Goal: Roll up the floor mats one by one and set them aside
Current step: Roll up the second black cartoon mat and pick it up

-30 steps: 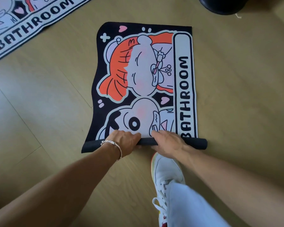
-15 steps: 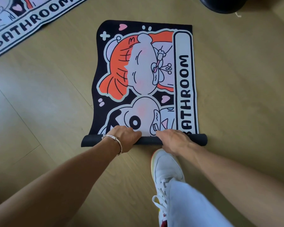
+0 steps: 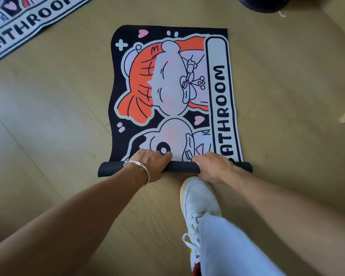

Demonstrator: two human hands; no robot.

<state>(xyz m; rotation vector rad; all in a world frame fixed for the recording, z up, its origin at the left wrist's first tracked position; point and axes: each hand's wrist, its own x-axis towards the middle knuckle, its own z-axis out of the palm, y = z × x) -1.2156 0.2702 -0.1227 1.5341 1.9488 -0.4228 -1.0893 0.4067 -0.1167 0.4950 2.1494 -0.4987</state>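
Mat [image 3: 167, 86]: black, with a cartoon print and the word BATHROOM, lying flat on the wooden floor [image 3: 58, 116] beyond both hands; its near end is wound into a black roll [image 3: 179, 168].
Left hand [image 3: 150, 163]: fingers curled over the roll, gripping it (a silver bracelet [image 3: 136, 164] sits at the wrist).
Right hand [image 3: 211, 166]: just beside the left, likewise curled over the roll.
Second mat [image 3: 28, 18]: flat, far beyond the left hand.
Shoe [image 3: 197, 200]: white, just behind the right hand.

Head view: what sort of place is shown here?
Probably an indoor room of a home. A wood-look plank floor, a partly rolled mat printed BATHROOM, and a second such mat at upper left suggest this.
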